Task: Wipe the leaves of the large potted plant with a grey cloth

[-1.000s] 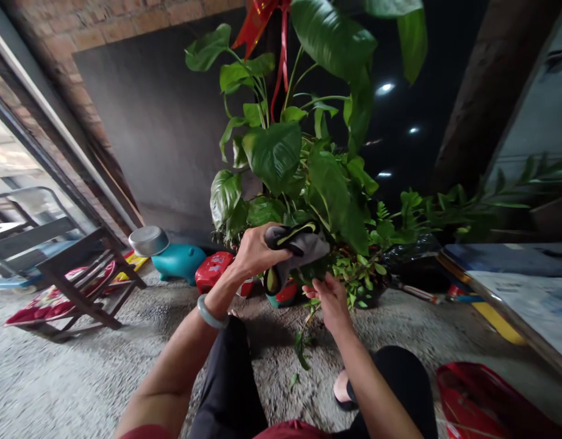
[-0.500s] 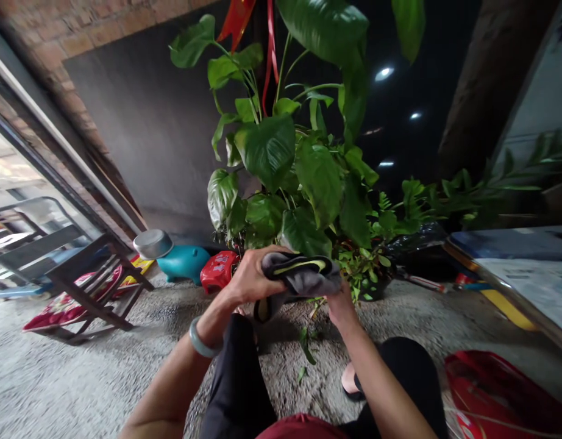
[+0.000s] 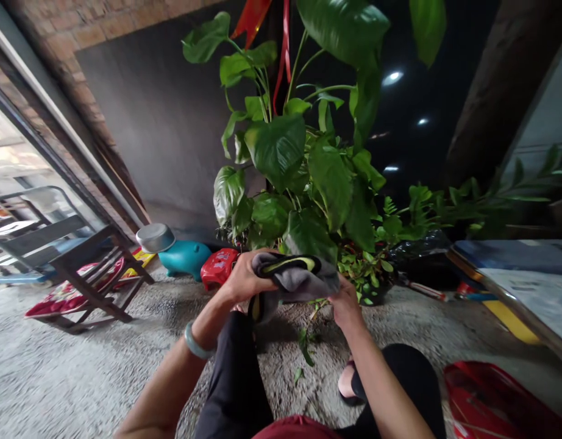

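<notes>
A grey cloth (image 3: 306, 281) with black edging and a yellow-green strip is bunched between my two hands, above my knees. My left hand (image 3: 250, 275), with a pale bangle on its wrist, wraps round the cloth's left end. At the cloth's right end, my right hand (image 3: 346, 300) grips it with fingers mostly hidden behind the fabric. One fold hangs below my left hand. Just beyond the cloth stands a leafy green plant (image 3: 281, 152), its large leaves rising in front of a dark panel.
At left are a wooden folding chair (image 3: 96, 277), a teal animal-shaped stool (image 3: 183, 259) with a metal bowl (image 3: 155, 236), and a red stool (image 3: 219, 267). A table (image 3: 523, 286) stands at right, near a red bag (image 3: 495, 396). Fallen leaves (image 3: 305, 347) lie on the concrete floor.
The view has shifted slightly, so the plant sits a little further right. The cloth has moved slightly left relative to the plant, still in both hands.
</notes>
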Action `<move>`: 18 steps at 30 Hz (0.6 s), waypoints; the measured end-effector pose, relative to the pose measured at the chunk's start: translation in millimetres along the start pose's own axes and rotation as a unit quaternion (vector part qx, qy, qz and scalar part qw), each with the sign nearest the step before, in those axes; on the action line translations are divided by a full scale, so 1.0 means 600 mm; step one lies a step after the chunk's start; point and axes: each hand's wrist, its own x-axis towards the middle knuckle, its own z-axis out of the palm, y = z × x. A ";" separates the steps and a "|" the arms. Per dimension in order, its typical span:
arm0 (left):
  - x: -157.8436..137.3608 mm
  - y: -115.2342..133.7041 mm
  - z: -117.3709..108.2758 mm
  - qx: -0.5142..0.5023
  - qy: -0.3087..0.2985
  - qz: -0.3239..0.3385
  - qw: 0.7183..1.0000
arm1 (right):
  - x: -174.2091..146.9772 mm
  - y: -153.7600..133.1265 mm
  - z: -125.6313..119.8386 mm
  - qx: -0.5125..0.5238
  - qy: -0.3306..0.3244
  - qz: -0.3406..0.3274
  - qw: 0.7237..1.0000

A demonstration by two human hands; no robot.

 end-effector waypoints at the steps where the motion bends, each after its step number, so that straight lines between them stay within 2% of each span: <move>1: 0.004 0.008 -0.015 0.005 0.039 0.024 0.999 | 0.000 -0.001 0.000 0.000 0.001 0.003 1.000; 3: 0.032 0.023 -0.041 0.048 0.146 0.084 0.985 | -0.001 -0.004 0.005 -0.005 0.007 0.010 1.000; 5: 0.075 0.025 -0.056 0.117 0.252 0.123 0.953 | -0.006 -0.006 0.014 -0.007 0.012 0.012 1.000; 7: 0.109 0.010 -0.057 0.191 0.295 0.111 0.930 | -0.011 -0.006 0.020 -0.004 0.013 0.016 1.000; 9: 0.117 -0.014 -0.046 0.247 0.262 0.064 0.931 | -0.014 -0.005 0.020 0.001 0.017 0.019 1.000; 12: 0.076 -0.036 -0.028 0.248 0.147 0.014 0.958 | -0.012 -0.002 0.009 0.001 0.019 0.018 1.000; 15: 0.023 -0.016 -0.026 0.189 0.088 0.066 0.976 | -0.005 -0.001 -0.001 0.002 0.015 0.017 1.000; 18: 0.013 0.028 -0.030 0.158 0.130 0.149 0.968 | -0.002 -0.002 -0.001 -0.013 0.008 0.018 1.000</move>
